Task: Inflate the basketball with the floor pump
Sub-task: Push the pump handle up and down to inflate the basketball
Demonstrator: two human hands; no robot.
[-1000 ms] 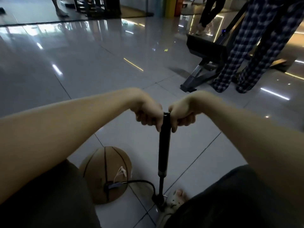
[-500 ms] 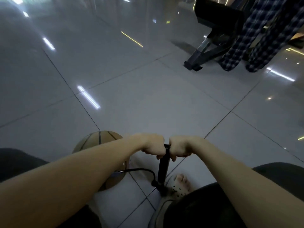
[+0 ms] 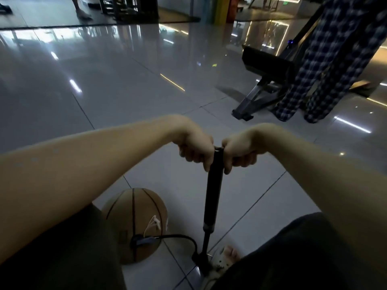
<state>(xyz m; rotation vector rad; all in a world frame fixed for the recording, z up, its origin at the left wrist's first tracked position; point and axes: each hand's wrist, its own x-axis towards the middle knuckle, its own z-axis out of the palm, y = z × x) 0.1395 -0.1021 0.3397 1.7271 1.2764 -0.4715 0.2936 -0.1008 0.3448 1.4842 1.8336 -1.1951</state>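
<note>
Left hand (image 3: pixel 195 150) and right hand (image 3: pixel 238 152) gripping pump (image 3: pixel 212 191) handle, hose (image 3: pixel 178 237) reaching basketball (image 3: pixel 134 222), bench (image 3: pixel 266 80) beyond, no legible writing.

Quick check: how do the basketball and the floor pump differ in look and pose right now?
The basketball is round and brown with dark seams; the floor pump is a thin black rod. The basketball lies untouched by hands; the floor pump stands nearly upright, its top gripped by the left hand and right hand. Both rest on the tiled floor, joined by a black hose.
</note>
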